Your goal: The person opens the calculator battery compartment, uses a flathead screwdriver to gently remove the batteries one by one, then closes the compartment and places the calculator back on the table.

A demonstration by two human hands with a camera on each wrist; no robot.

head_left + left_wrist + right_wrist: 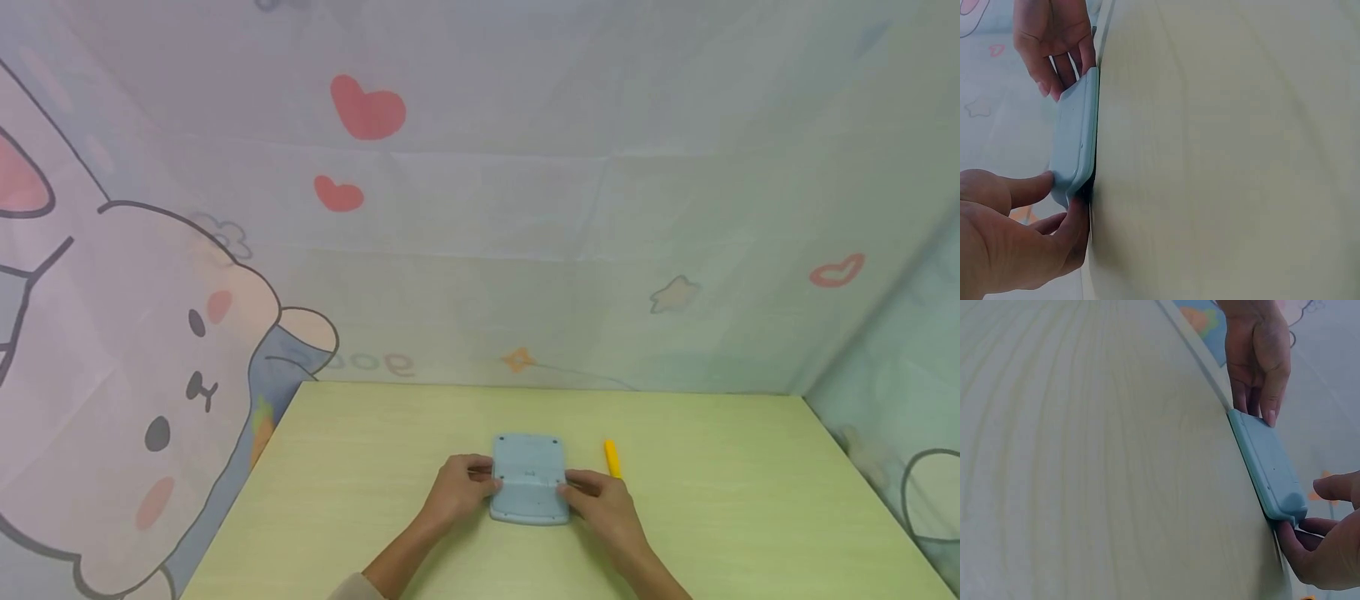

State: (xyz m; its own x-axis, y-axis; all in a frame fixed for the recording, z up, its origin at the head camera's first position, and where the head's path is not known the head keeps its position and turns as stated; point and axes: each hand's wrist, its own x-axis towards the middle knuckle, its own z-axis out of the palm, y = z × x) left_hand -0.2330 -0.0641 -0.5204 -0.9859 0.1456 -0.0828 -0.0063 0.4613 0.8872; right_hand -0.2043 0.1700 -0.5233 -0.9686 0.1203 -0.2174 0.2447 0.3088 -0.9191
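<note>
A light blue calculator (529, 479) lies with its back up, small screws showing at its corners; its keys and screen are hidden underneath. At its left edge my left hand (459, 490) holds it, thumb on top and fingers at the side. My right hand (606, 510) grips the opposite edge, with the thumb over the rim in the head view. From the right wrist, fingers (1291, 544) of that hand reach under the calculator (1272, 465), close over the table. The left wrist view has the left thumb (1032, 189) against the calculator (1075, 134).
A yellow stick-like object (612, 458) lies just beyond my right hand, partly covered by it. The pale wooden table (360, 433) ends at a back edge against a printed cloth backdrop (480, 250) with hearts and a rabbit. More cloth hangs at the right.
</note>
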